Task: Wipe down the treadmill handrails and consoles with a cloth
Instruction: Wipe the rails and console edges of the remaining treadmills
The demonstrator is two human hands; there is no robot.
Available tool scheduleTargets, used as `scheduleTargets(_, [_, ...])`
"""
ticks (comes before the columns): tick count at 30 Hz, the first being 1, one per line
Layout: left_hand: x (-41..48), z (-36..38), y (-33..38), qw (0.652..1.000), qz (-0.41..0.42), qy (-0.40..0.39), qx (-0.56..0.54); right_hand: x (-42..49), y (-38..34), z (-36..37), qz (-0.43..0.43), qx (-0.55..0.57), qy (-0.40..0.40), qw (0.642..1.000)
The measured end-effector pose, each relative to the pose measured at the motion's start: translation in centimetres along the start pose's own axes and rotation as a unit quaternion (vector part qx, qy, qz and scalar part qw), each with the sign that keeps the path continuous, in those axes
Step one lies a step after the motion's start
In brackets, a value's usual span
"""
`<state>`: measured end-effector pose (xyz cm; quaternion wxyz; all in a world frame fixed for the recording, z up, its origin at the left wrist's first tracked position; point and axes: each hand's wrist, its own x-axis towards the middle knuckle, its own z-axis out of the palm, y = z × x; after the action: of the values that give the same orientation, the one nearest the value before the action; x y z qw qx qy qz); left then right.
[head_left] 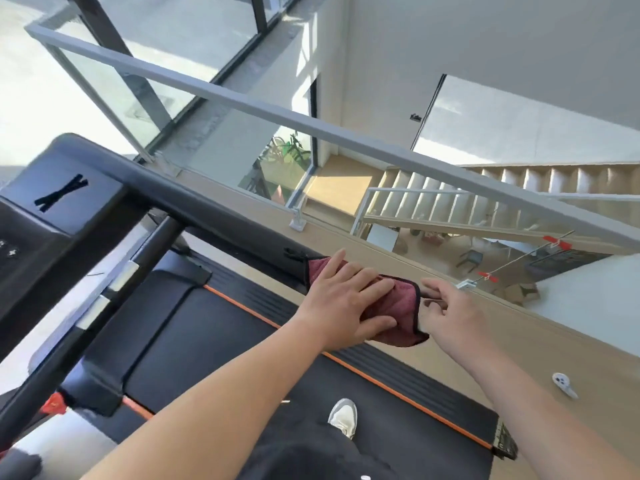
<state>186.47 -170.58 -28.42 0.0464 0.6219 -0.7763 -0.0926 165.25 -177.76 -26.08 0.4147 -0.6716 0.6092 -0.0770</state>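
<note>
A dark red cloth is draped over the end of the treadmill's black right handrail. My left hand lies flat on top of the cloth, fingers spread, pressing it onto the rail. My right hand is just right of the cloth at the rail's tip, fingers curled toward the cloth's black-trimmed edge; whether it pinches the edge is unclear. The console sits at the left, with a black X mark and small buttons.
The black running belt with orange side strips lies below, my white shoe on it. A glass balustrade with a grey top rail runs close behind the handrail, above a stairwell. A small white object lies on the wooden floor at right.
</note>
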Motion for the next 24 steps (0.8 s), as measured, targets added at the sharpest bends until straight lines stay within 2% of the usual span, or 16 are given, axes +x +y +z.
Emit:
scheduleTargets(4, [-2.4,-1.8,-5.5,0.984,-0.179,0.023,-0.006,2.3,-4.1,2.3,-0.047,-0.040,-0.047,0.997])
scheduleTargets(7, [-2.4,-2.0,-4.1,0.950,-0.307,0.036,-0.041,3.8,-6.8,3.9,-0.075,-0.057,-0.061,0.994])
scheduleTargets(9, [-1.6,-1.2,-0.4,0.954,-0.289,0.037,-0.068,4.9,-8.3,4.5,-0.074,-0.055,-0.060,0.994])
scheduleTargets(12, [-2.0,0.3,1.8,0.988,-0.132,0.027,-0.072,6.4,-10.0,5.0,-0.037,-0.019,-0.070,0.997])
scheduleTargets(14, [-2.7,0.3,-1.4,0.998,-0.042,0.033,-0.029,7.2,-10.6,5.4,-0.034,-0.021,-0.077,0.996])
scheduleTargets(16, [-3.3,-0.5,-6.0,0.999,-0.014,0.038,-0.005,8.0,-11.0,5.8,-0.037,-0.046,-0.083,0.995])
scheduleTargets(18, [-4.5,-1.9,-11.0,0.996,-0.069,0.050,-0.011,8.4,-11.3,6.2,-0.031,-0.054,-0.110,0.992])
scheduleTargets(21, [-6.3,-3.6,-17.9,0.976,-0.202,0.074,-0.012,8.5,-11.7,7.0,-0.039,-0.080,-0.145,0.986])
scheduleTargets(24, [-6.0,-4.2,-19.6,0.938,-0.333,0.086,-0.035,8.7,-11.5,7.0,-0.058,-0.107,-0.161,0.979])
